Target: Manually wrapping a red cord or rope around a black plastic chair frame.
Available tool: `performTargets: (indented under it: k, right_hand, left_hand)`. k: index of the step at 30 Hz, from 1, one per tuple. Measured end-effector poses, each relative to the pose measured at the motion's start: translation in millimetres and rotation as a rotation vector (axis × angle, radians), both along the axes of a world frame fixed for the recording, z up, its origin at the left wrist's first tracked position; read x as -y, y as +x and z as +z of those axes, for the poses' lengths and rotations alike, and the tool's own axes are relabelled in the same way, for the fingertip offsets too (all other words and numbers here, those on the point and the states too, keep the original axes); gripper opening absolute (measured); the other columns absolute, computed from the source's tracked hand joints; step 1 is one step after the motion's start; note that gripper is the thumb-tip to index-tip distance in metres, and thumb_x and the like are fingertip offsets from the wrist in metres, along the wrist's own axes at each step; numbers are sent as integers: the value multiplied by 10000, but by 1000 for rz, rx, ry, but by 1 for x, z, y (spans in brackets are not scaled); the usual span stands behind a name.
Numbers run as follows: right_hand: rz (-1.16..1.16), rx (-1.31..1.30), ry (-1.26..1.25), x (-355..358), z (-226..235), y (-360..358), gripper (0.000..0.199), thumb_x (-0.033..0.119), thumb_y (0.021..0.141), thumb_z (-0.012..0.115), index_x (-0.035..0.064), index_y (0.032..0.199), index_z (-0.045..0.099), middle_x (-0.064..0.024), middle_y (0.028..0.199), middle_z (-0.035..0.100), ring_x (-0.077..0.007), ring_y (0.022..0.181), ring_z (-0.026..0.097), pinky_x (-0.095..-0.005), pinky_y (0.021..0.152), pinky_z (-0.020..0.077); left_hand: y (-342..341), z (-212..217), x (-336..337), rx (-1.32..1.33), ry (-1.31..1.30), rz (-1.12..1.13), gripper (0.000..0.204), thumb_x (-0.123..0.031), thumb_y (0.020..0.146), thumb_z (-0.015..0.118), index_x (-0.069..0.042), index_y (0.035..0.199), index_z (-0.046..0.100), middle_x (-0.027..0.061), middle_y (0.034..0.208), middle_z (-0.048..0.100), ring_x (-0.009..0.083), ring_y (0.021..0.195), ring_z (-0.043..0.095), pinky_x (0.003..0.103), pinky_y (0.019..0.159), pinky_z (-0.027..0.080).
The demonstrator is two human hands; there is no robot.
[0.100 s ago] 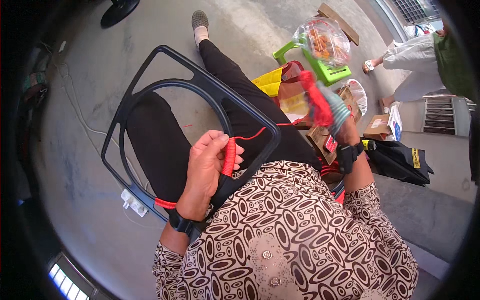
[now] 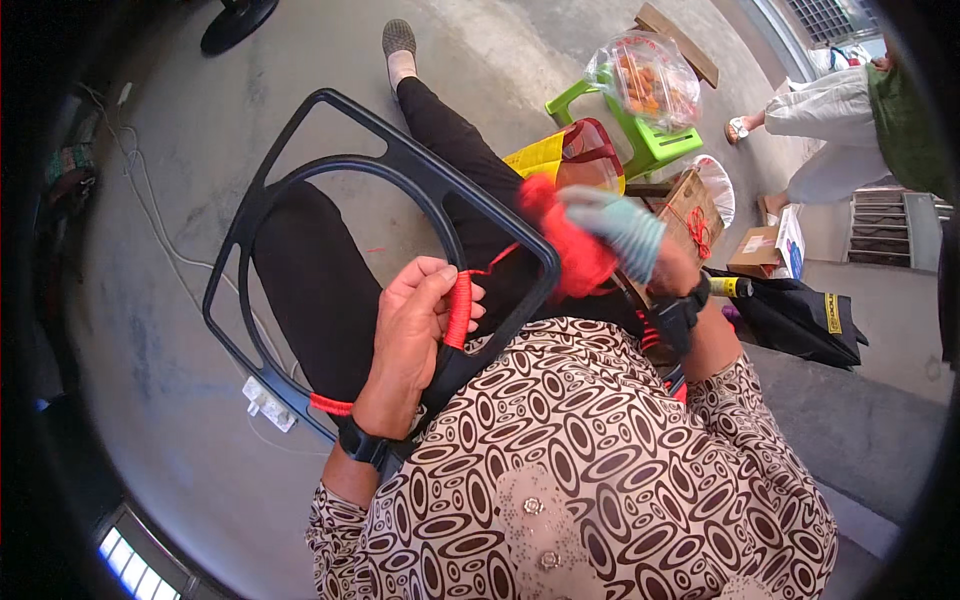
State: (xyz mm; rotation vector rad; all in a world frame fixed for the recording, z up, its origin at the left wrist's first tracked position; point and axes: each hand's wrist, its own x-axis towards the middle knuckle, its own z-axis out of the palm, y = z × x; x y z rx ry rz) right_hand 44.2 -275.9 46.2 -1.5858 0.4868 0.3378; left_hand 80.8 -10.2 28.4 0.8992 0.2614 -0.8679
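Across my lap rests a black frame [image 2: 345, 120] with a ring inside its angular outer rim. Tight red cord coils [image 2: 458, 312] wrap part of the ring, and my left hand [image 2: 412, 315] pinches the frame there, thumb on the topmost turns. A second short red wrapping [image 2: 330, 405] sits lower on the frame, by my left wrist. My right hand [image 2: 622, 235], in a striped grey-green glove and blurred by motion, grips a bundle of red cord [image 2: 570, 245] right of the frame. From the bundle a strand runs to the coils.
Beyond my right hand stand a wooden stool [image 2: 690, 215] with loose red cord, a yellow-and-red bag [image 2: 570, 160] and a green plastic stool [image 2: 650, 145] carrying a bag of orange food [image 2: 655, 85]. Another person's legs [image 2: 825, 110] are at far right. A white power strip [image 2: 268, 405] lies on the floor at left.
My right hand has swung left with the red cord bundle, closer to the frame, and the strand between has shortened. My left hand and the frame have barely moved.
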Motion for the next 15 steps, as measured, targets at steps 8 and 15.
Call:
performTargets:
  k: [8,15]
  right_hand:
    - [277,108,422,-77,-14,42,305,160,852,613,32,1122,552,18,950,596,-53,842,541,-211,738,454]
    - [45,-196,818,-83,0,26,348,280,880,594,108,1173,522,-26,1040,599,-116,897,597,-256,752,489]
  left_hand:
    - [-9,6,-3,52,-132,28,170,-175,886,534,-26,968,538,103,795,632,167,614,618,267,534,513]
    - [-11,4,-2,-24,-90,83,297,-258,921,512,9,1046,549,103,894,638,164,688,628,299,597,538]
